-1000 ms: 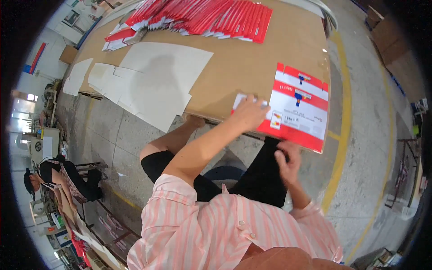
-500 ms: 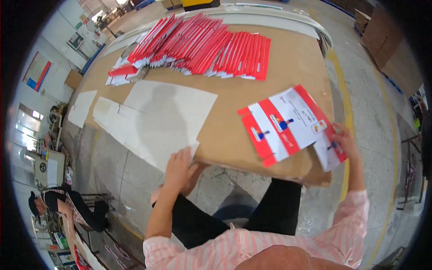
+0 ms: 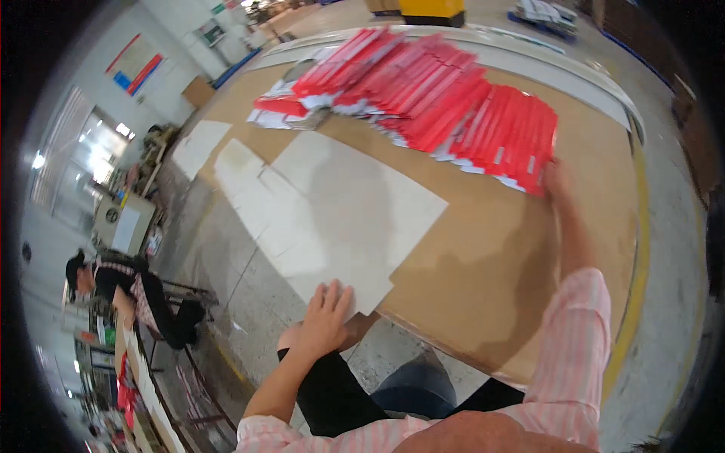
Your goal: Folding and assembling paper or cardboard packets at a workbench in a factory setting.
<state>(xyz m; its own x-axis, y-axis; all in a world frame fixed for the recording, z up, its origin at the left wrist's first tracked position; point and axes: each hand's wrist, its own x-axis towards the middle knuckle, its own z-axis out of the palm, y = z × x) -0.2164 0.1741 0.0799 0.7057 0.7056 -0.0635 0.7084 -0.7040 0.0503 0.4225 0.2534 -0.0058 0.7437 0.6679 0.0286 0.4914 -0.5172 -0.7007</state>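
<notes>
My left hand (image 3: 328,321) lies with its fingers stretched out on the near corner of a white cardboard sheet (image 3: 400,234). My right hand (image 3: 557,181) reaches across the table and touches the right end of a long row of folded red and white cartons (image 3: 430,90). Its fingers are blurred and partly hidden, so I cannot tell whether they grip the last carton. The cartons lean closely against one another, with white edges showing along the near side.
Brown board covers the table (image 3: 483,294), and a smaller white sheet (image 3: 200,149) juts past its left edge. A blue stool (image 3: 415,386) is below the near edge. At far left a person (image 3: 147,294) in a black cap sits at another table. A yellow machine (image 3: 432,11) stands beyond.
My right hand has moved from the near right corner to the row's right end. The loose printed carton it held there is gone from that corner. The view has shifted; my left hand stays on the sheet.
</notes>
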